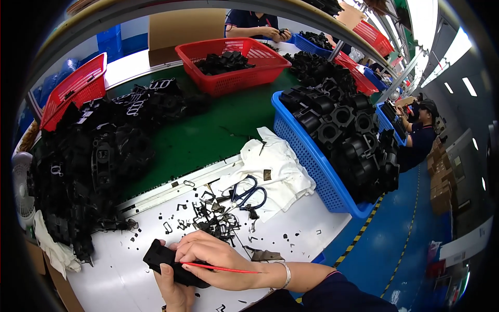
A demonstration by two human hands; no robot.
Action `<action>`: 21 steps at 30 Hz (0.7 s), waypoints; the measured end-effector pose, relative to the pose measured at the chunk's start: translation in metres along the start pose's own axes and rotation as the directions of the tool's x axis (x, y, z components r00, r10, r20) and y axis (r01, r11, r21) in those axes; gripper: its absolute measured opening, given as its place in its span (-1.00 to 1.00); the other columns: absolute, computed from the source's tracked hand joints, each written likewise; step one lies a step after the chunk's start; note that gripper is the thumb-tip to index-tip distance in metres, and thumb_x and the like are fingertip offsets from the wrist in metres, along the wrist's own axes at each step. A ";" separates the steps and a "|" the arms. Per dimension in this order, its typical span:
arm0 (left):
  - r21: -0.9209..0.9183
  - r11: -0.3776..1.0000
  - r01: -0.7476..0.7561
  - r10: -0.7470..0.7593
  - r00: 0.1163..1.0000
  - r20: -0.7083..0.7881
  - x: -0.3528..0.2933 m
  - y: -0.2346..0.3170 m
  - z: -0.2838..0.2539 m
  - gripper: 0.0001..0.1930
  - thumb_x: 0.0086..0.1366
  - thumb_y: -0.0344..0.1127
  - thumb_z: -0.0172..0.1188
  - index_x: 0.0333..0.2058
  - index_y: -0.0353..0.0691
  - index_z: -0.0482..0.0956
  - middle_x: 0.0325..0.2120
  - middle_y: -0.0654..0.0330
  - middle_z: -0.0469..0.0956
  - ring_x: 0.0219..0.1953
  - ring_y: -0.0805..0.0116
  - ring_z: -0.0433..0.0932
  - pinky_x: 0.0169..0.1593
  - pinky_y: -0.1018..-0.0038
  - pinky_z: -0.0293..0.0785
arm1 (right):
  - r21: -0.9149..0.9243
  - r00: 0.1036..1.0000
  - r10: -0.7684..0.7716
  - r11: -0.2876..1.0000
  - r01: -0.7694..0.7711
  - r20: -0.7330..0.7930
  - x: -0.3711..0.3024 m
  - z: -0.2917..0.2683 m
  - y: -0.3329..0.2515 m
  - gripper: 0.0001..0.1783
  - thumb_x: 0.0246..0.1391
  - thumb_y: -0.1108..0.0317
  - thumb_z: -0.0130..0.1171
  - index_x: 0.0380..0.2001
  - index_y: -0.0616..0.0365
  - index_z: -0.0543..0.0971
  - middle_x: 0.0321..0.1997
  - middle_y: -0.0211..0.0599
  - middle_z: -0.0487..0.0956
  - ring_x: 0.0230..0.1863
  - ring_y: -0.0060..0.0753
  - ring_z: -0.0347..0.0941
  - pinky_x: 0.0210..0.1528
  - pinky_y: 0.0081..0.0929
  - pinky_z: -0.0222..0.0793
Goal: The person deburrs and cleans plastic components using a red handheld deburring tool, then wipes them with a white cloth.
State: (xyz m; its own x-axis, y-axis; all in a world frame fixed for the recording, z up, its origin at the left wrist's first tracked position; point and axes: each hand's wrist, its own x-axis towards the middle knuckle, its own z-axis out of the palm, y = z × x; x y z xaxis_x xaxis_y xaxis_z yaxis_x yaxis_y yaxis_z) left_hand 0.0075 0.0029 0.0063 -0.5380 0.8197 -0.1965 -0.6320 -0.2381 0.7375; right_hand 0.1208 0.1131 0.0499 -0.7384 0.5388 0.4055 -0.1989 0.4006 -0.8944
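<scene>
Over the near edge of the white table, my left hand (175, 292) is closed around a black molded plastic part (160, 256), thumb on its near side. My right hand (221, 257) bends over the same part with its fingers closed, gripping a thin red stick-like tool (226, 269). The tool's working end is hidden by the fingers and the part. Just beyond the hands lies a heap of small black scraps (215, 223). Dark-handled scissors (249, 196) rest beside it, next to a crumpled white cloth (286, 179).
A blue basket (312, 169) heaped with black parts stands at right. Black parts (104, 156) are piled at left. Red baskets (234, 80) (78, 91) stand farther back on the green surface. One person (254, 26) works across the table, another (423, 125) at far right.
</scene>
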 end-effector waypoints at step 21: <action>-0.165 0.925 0.343 -0.334 0.939 0.079 -0.001 0.012 -0.008 -0.44 0.42 -0.03 0.08 0.20 -0.36 0.35 0.08 0.02 0.48 0.16 0.16 0.46 0.26 0.26 0.37 | 0.130 0.995 0.098 0.987 -0.097 0.000 -0.005 0.004 0.006 -0.88 0.15 0.58 0.12 -0.38 0.21 0.38 -0.12 -0.24 0.50 0.10 -0.20 0.36 0.09 -0.35 0.35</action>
State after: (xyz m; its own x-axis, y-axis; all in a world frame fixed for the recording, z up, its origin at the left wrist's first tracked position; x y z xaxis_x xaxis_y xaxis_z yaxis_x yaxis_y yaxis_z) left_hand -0.0042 -0.0050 0.0106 -0.2502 0.8904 -0.3802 -0.8611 -0.0251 0.5078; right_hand 0.1210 0.1100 0.0416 -0.7542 0.5757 0.3158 -0.2083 0.2464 -0.9465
